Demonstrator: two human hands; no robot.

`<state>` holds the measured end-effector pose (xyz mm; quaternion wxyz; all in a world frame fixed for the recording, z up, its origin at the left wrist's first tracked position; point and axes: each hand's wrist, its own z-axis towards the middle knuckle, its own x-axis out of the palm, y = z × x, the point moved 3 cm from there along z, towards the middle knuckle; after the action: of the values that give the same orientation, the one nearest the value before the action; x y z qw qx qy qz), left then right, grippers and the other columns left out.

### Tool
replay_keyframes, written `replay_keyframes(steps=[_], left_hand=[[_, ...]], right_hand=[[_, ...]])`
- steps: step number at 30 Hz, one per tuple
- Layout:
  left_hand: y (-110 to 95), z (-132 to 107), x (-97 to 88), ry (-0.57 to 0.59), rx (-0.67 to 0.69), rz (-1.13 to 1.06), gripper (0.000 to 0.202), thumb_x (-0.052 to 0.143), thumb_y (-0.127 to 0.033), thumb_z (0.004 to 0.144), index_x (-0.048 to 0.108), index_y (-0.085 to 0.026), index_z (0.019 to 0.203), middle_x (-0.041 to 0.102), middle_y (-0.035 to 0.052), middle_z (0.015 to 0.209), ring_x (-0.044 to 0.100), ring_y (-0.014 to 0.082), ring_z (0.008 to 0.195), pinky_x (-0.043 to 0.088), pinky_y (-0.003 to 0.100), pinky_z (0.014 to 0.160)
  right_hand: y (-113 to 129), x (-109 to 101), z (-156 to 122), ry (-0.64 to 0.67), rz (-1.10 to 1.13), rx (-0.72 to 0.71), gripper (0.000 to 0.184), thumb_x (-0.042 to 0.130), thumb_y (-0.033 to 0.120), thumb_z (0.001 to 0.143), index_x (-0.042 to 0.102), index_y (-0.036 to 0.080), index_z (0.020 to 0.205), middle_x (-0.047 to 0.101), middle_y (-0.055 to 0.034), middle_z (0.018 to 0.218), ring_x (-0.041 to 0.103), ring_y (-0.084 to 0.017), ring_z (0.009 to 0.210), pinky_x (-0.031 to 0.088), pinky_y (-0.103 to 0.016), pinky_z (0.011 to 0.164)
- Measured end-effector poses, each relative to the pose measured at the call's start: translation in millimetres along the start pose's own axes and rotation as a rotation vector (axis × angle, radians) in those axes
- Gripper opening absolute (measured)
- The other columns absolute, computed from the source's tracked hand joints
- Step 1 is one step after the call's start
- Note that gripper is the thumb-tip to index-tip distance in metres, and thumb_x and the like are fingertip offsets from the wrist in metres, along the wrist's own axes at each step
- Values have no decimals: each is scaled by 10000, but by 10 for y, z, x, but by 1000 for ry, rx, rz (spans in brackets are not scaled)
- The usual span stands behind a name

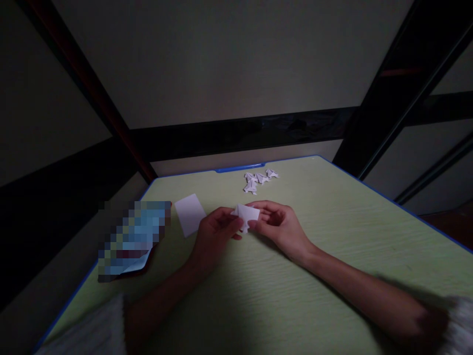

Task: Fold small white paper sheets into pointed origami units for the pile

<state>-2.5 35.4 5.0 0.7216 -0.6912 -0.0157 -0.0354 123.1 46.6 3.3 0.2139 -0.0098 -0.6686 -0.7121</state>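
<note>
One folded paper [248, 214] in two hands [212, 232] [284, 226], four paper figures [262, 178], one sheet [189, 214]

1. Pixel blocks keep me from identifying the bluish object [136, 239].
2. I can't see the parts of the folded paper [250, 214] behind the left hand [217, 230] and right hand [283, 225].
3. Both sleeves [94, 328] run out of my view.

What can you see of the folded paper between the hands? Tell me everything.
The folded paper looks white, flat-faced and creased, with a pointed flap toward the left and a small jagged tip at its bottom. It is held over the pale green table, pinched by the left hand and the right hand, both thumbs on its near face. Fingers and thumbs hide parts of its edges.
</note>
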Motion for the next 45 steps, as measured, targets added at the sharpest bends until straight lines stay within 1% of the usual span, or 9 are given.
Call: replay_keyframes(steps=[2, 5, 7, 14, 22, 26, 31, 38, 45], left_hand=[[1, 3, -14, -17, 14, -20, 155, 608, -215, 609, 559, -149, 740, 592, -42, 593, 544, 83, 531, 444, 174, 462], [-5, -5, -34, -50, 36, 35, 76, 585, -201, 633, 557, -131, 641, 571, -43, 497, 509, 64, 447, 423, 164, 447], [-7, -13, -33, -46, 34, 75, 87, 577, -196, 640, 549, -127, 593, 562, -43, 460, 500, 59, 428, 413, 159, 445], [19, -16, -17, -8, 13, 89, 98, 573, -208, 643, 560, -128, 588, 582, -31, 476, 512, 66, 446, 410, 163, 453], [-7, -35, -32, 4, 37, 79, 151, 530, -205, 661, 550, -127, 533, 563, -27, 456, 498, 69, 445, 395, 171, 465], [-5, -29, -22, 24, 44, 66, 169, 530, -223, 660, 532, -132, 517, 556, -25, 446, 477, 67, 423, 383, 173, 445], [8, -13, 6, 52, 8, 67, 130, 547, -234, 648, 564, -134, 566, 578, -9, 478, 500, 85, 448, 385, 179, 418], [19, -11, -5, 66, 11, 47, 117, 548, -217, 647, 566, -139, 562, 570, -16, 468, 486, 75, 422, 383, 177, 411], [0, -33, 3, 57, 28, 3, 114, 546, -193, 643, 571, -133, 549, 562, -24, 454, 483, 63, 403, 396, 172, 426]], right_hand=[[4, 8, 3, 1, 3, 20, 256, 666, 120, 507, 582, 134, 748, 567, 39, 565, 518, -59, 520, 411, -200, 536], [6, 10, 7, -3, -9, 10, 261, 671, 118, 500, 574, 130, 743, 563, 43, 548, 498, -51, 492, 402, -193, 517], [13, -4, 9, -33, -32, -30, 253, 675, 104, 495, 558, 131, 718, 541, 55, 524, 476, -44, 470, 387, -181, 489], [19, -32, -5, -51, -146, -70, 197, 672, 109, 510, 520, 140, 632, 492, 67, 483, 435, -42, 433, 338, -167, 426], [1, -17, -45, -42, -138, -28, 130, 671, 118, 514, 596, 130, 619, 547, 35, 474, 453, -51, 418, 344, -172, 415], [-7, -26, -51, -49, -144, -22, 89, 652, 165, 555, 647, 138, 640, 574, 8, 525, 473, -64, 445, 364, -190, 432], [11, -62, -39, -57, -190, -91, 97, 645, 191, 576, 687, 170, 660, 527, 9, 532, 425, -57, 431, 321, -191, 398], [15, -57, -42, -27, -179, -81, 118, 634, 178, 579, 695, 191, 679, 491, 17, 532, 407, -52, 432, 309, -193, 399], [42, -50, -51, -12, -215, -132, 126, 605, 109, 565, 689, 199, 588, 446, 29, 491, 370, -51, 423, 271, -192, 387]])
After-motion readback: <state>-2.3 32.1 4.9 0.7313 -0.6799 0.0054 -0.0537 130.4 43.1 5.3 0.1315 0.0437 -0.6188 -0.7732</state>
